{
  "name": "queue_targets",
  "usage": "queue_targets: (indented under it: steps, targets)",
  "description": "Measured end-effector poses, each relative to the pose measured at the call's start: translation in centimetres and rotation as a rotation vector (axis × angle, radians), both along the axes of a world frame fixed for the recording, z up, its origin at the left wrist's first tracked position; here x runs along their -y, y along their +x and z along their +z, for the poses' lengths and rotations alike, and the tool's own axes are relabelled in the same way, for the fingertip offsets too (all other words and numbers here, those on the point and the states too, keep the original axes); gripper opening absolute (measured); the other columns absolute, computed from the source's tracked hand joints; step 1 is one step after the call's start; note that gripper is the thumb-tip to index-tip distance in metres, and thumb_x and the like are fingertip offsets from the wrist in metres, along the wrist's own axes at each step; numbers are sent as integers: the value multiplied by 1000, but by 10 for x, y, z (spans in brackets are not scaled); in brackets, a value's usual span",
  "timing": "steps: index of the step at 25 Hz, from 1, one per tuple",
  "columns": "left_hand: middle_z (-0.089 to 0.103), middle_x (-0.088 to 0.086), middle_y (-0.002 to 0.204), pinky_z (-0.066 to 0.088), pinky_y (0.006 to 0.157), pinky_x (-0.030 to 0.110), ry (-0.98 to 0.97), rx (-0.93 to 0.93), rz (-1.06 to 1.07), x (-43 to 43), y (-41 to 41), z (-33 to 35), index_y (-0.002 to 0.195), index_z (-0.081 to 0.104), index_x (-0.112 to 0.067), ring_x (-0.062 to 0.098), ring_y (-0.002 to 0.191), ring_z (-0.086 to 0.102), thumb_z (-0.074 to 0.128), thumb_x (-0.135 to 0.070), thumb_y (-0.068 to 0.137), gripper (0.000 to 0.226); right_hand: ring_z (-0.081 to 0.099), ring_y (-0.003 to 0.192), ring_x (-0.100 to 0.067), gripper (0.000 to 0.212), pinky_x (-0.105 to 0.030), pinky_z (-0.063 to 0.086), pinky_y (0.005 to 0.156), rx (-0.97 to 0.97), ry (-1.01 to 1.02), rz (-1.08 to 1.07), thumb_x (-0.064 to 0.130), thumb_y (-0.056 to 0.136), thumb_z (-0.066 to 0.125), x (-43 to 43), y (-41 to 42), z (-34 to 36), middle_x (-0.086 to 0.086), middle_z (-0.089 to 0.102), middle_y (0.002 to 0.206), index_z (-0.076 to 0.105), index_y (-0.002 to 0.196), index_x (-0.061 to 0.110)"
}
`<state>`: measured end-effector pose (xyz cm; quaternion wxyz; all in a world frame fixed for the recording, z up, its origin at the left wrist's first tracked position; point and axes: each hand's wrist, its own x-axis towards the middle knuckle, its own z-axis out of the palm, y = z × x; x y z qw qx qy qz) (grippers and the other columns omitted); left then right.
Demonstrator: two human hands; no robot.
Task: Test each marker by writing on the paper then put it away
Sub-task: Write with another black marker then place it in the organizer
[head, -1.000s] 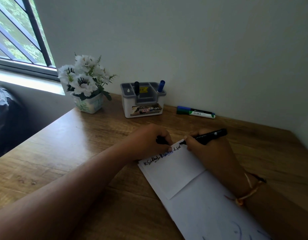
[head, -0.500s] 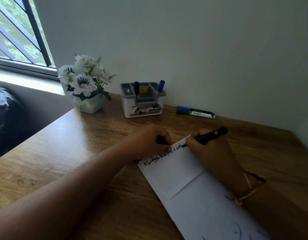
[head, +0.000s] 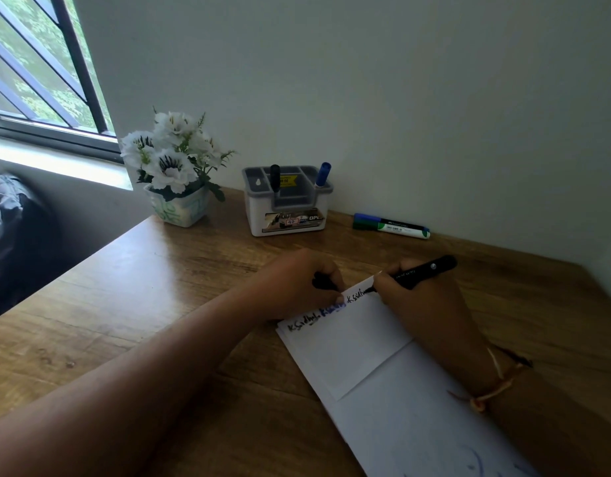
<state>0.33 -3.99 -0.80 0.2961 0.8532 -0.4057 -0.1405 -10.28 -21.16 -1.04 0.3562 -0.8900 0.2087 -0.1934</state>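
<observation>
The right hand (head: 424,297) is gripping a black marker (head: 422,271), fingers clamped on its barrel, and is pressing the tip to the top edge of the folded white paper (head: 349,342), which is lying on the wooden desk (head: 180,270) well in front of the grey-and-white pen holder (head: 286,201). The left hand (head: 297,287) is pinning the paper's top edge, fingers curled shut on a small black thing, probably the marker's cap.

The writing is running out of room near the paper's corner, so the tip may be about to slip off and mark the desk. The right wrist could also smear wet ink.

Counted: three written samples on the paper; two markers standing in the holder, a black one (head: 275,180) and a blue one (head: 323,173); two markers (head: 390,226) lying just right of the holder, against the wall; one flower pot (head: 177,208) to the holder's left.
</observation>
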Motion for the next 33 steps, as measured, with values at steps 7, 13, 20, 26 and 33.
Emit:
queue_targets:
  steps: [7,13,20,26,33]
  targets:
    - [71,-16,102,56,80,24,9,2,3,0,0,1,97,73,-37,1,91,64,73,-33,87,11,60,69,-8,8,-23,42,57,-30,6,32,21,79,61,-1,-2,2,6,64,71,63,74,26]
    - [70,-17,101,57,82,29,6,3,17,0,-1,1,96,73,-38,2,91,64,74,-35,86,11,59,68,-9,8,-24,42,56,-33,-39,44,21,79,60,1,-1,-1,8,62,70,60,74,26]
    - [71,-15,104,57,86,32,1,11,17,-1,-1,2,101,73,-35,4,94,65,75,-35,84,18,61,66,-13,8,-27,44,58,52,199,-7,22,83,61,5,-2,-1,2,67,71,66,76,22]
    - [69,-14,117,51,91,19,-243,-8,110,-3,-1,5,132,53,-34,0,109,63,75,-25,85,53,58,55,-8,13,-27,47,56,190,331,3,33,87,64,5,-4,9,-4,71,74,64,79,23]
    - [63,-15,124,53,95,24,-482,-209,71,-1,-10,9,141,38,-24,-4,117,60,68,-2,88,65,59,55,-7,12,-17,48,50,372,469,177,29,87,65,-6,-14,27,-1,66,63,71,82,20]
